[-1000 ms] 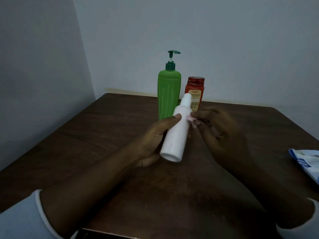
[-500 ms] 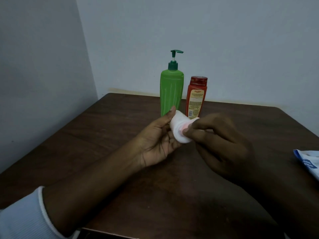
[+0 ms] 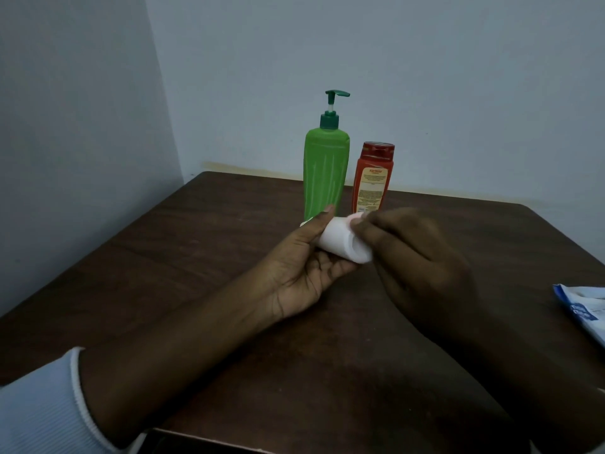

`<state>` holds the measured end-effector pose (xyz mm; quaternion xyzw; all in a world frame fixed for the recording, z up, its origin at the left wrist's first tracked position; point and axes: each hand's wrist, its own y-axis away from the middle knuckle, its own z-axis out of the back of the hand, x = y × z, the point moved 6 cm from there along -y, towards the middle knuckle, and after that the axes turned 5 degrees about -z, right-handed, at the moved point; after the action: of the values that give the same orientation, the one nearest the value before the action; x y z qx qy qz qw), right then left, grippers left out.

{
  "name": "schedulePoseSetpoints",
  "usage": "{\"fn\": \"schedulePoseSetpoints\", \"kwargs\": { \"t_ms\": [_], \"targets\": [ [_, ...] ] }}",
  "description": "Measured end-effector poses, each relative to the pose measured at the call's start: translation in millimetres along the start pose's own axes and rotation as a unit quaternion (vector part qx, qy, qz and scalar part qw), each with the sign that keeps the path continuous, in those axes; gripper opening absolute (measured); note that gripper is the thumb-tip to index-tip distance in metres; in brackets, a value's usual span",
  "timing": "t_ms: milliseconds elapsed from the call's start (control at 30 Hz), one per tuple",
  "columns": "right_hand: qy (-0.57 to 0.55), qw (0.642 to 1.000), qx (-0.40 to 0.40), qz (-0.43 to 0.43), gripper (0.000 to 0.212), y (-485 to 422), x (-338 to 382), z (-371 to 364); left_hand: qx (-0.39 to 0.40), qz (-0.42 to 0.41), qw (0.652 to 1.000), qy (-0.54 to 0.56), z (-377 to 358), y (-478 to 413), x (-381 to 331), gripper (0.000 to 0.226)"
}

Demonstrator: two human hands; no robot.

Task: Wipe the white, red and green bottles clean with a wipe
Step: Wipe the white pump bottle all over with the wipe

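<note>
Right now the white bottle (image 3: 340, 240) is off the table (image 3: 196, 257), lying nearly level in the left hand (image 3: 304, 273). The thumb is curled over its top side and the fingers cradle it from below, with the base turned toward the camera. The right hand (image 3: 415, 257), slightly blurred, pinches a small pale pink wipe (image 3: 355, 219) between its fingertips and presses it against the upper flank of the bottle, near the thumb. This looks like the first of the three bottles, with the wiping only partly done. To do it well, the left hand should roll the bottle a little at a time so the wipe meets every side, including the patches now covered by the thumb and fingers. The wipe looks bunched small, so spreading it flatter would cover more with each stroke. The base and the neck end, hidden behind the left hand, need a pass too. A smooth bottle gripped this lightly may slip, so a firm hold matters. The green bottle (image 3: 324, 172) and the red bottle (image 3: 371, 178) stand upright just beside each other at the back of the table, and a packet (image 3: 586, 312) lies at the right edge.
</note>
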<state>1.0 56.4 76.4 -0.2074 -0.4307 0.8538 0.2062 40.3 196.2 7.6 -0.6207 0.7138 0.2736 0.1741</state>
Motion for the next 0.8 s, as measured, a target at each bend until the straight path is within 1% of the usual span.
{"fn": "schedulePoseSetpoints", "kwargs": {
  "t_ms": [67, 100, 200, 300, 367, 433, 533, 600, 667, 733, 800],
  "targets": [
    [0.004, 1.0, 0.001, -0.031, 0.025, 0.9, -4.4, 1.0, -0.018, -0.016, 1.0, 0.013, 1.9, -1.0, -1.9, 0.073],
    [-0.001, 0.999, 0.004, -0.033, 0.023, 1.3, -4.5, 0.3, -0.023, -0.023, 0.999, 0.021, 2.7, -0.8, -3.5, 0.074],
    [-0.018, 0.999, 0.026, 0.018, 0.022, -0.7, 2.8, -3.3, -0.033, -0.031, 0.999, 0.027, 3.3, 0.6, -8.7, 0.068],
    [-0.018, 0.997, 0.033, 0.067, 0.022, -1.3, 9.1, -2.5, -0.033, -0.01, 0.999, 0.017, 2.0, 1.7, -4.1, 0.068],
    [-0.007, 0.998, 0.023, 0.06, 0.025, -1.8, 6.9, -1.1, -0.022, 0.001, 1.0, 0.011, 0.6, 1.5, -0.2, 0.066],
    [-0.002, 1.0, 0.007, 0.023, 0.026, -3.5, 1.1, 0.5, -0.022, -0.002, 1.0, 0.007, 0.9, 0.5, 0.7, 0.064],
    [0.002, 1.0, 0.014, -0.024, 0.025, -3.6, -6.5, -1.0, -0.036, -0.02, 0.999, 0.032, 2.5, -0.7, -1.9, 0.071],
    [-0.003, 0.999, 0.034, -0.016, 0.02, -1.8, -5.9, -4.5, -0.037, -0.03, 0.998, 0.034, 3.6, -1.3, -3.8, 0.073],
    [-0.019, 0.999, 0.047, 0.015, 0.018, -0.1, -2.0, -6.6, -0.04, -0.031, 0.999, 0.019, 5.8, -1.5, -3.8, 0.067],
    [-0.027, 0.998, 0.043, 0.036, 0.021, 1.4, -0.5, -5.9, -0.037, -0.025, 0.999, 0.008, 5.5, -1.4, -2.7, 0.062],
    [-0.016, 0.999, 0.028, 0.025, 0.023, 1.1, -3.4, -3.5, -0.032, -0.03, 0.999, 0.01, 3.5, -1.3, -3.4, 0.062]
  ]
}}
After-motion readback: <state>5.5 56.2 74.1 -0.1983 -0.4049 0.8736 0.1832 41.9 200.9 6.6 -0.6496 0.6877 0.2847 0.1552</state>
